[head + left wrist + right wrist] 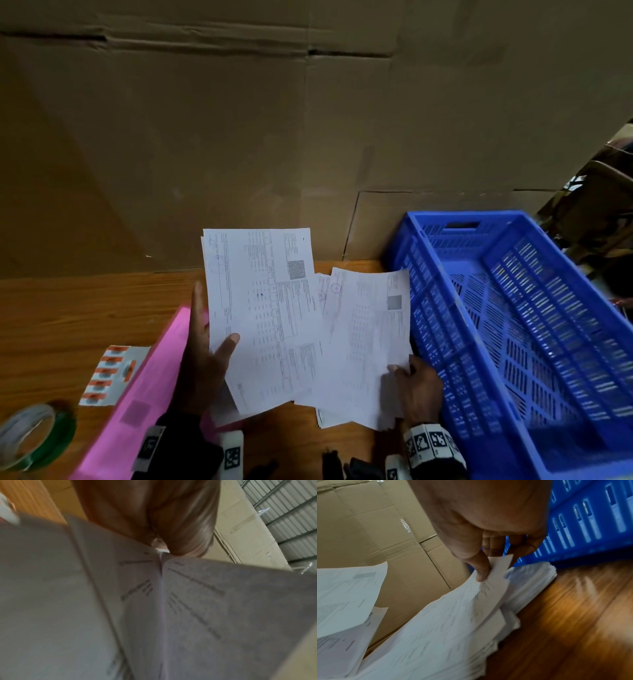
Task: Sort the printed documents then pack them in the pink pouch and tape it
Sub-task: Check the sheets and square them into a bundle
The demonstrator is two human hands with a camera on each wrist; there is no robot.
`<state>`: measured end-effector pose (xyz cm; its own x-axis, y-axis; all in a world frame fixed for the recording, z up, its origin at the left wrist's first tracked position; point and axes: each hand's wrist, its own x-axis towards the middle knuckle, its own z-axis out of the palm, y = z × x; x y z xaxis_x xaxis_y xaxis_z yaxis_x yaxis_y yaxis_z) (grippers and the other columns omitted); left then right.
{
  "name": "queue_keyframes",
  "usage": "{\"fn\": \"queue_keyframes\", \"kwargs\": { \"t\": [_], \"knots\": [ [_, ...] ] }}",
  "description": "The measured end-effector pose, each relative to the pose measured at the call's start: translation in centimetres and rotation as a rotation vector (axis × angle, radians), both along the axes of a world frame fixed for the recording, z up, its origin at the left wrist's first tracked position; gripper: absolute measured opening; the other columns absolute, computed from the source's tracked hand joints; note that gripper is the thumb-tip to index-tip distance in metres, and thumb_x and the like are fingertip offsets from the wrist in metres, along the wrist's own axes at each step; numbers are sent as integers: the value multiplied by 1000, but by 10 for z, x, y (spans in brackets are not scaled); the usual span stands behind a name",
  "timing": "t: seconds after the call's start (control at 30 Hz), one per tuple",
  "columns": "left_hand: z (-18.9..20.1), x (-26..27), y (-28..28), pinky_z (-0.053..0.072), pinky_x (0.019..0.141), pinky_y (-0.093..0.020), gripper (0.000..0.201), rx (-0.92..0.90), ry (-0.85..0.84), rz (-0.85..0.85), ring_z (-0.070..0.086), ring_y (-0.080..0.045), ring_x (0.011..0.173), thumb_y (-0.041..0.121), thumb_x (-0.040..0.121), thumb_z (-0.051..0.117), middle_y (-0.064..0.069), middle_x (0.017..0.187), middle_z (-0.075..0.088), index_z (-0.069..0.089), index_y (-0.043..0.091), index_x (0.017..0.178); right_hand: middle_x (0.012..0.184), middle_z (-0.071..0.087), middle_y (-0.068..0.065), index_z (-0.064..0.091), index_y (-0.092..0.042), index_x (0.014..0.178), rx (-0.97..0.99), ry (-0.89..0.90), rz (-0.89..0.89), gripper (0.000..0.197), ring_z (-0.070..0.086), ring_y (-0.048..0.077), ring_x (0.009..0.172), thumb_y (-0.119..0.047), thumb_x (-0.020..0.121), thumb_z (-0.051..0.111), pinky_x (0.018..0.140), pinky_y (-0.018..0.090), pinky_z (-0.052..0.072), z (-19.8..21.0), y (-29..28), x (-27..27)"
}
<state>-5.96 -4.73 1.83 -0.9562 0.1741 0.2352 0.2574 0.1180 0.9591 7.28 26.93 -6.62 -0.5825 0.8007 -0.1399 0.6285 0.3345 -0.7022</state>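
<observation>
My left hand (209, 346) holds a small bundle of printed sheets (263, 308) upright above the table, thumb on the front and fingers behind. In the left wrist view the thumb presses on the blurred pages (171, 608). My right hand (411, 380) pinches the lower right corner of another printed sheet (370, 335), lifted off a stack of documents (530, 588) that lies on the table beside the crate. In the right wrist view the thumb (481, 572) and fingers clamp that sheet's (453, 608) corner. The pink pouch (144, 394) lies flat at the lower left, partly under my left forearm.
A blue slatted crate (513, 325) stands at the right. A green-cored tape roll (34, 435) sits at the lower left corner, with a sheet of orange-and-white labels (109, 373) beside the pouch. Cardboard boxes (274, 137) wall off the back of the wooden table (85, 308).
</observation>
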Motion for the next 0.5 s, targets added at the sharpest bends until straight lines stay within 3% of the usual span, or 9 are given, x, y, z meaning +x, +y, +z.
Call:
{"fn": "queue_keyframes", "kwargs": {
  "t": [0.07,0.1,0.17,0.27,0.37,0.5],
  "knots": [
    [-1,1,-3,42,87,-5,82,-56,30,-1,40,15,128,24,83,58,44,143,33,16,35,153,85,67,1,63,-18,94,-3,2,-20,18,63,23,80,-22,85,78,72,31,47,2,1,0],
    [-3,0,-5,38,97,-8,73,-127,47,-4,37,19,129,30,86,56,47,141,33,25,36,151,86,67,3,63,-17,96,29,23,-27,20,64,24,81,-22,84,79,75,34,50,2,2,0],
    [-9,-3,-9,28,108,-19,48,-265,32,-41,36,23,126,48,88,47,48,132,41,47,51,135,83,65,3,63,-15,91,94,61,-10,16,64,28,81,-21,86,77,76,38,51,4,3,0],
    [-15,-2,-12,25,104,-15,37,-303,-18,-49,37,27,120,55,86,40,40,128,50,58,51,119,87,61,3,61,-13,92,169,165,30,8,60,26,81,-12,90,69,70,32,44,10,1,-1],
    [-13,-1,-8,22,100,-2,39,-300,-34,-58,37,26,121,49,91,41,28,133,51,56,42,126,84,61,2,57,-17,96,174,283,34,10,58,22,75,-8,95,62,63,28,41,33,-1,-1],
    [-14,-3,-5,25,98,-3,40,-264,-80,-63,39,21,124,47,94,40,27,134,52,57,39,129,80,61,-3,57,-20,96,112,475,98,9,59,13,72,-12,98,62,60,29,44,74,-3,1]
  ]
}}
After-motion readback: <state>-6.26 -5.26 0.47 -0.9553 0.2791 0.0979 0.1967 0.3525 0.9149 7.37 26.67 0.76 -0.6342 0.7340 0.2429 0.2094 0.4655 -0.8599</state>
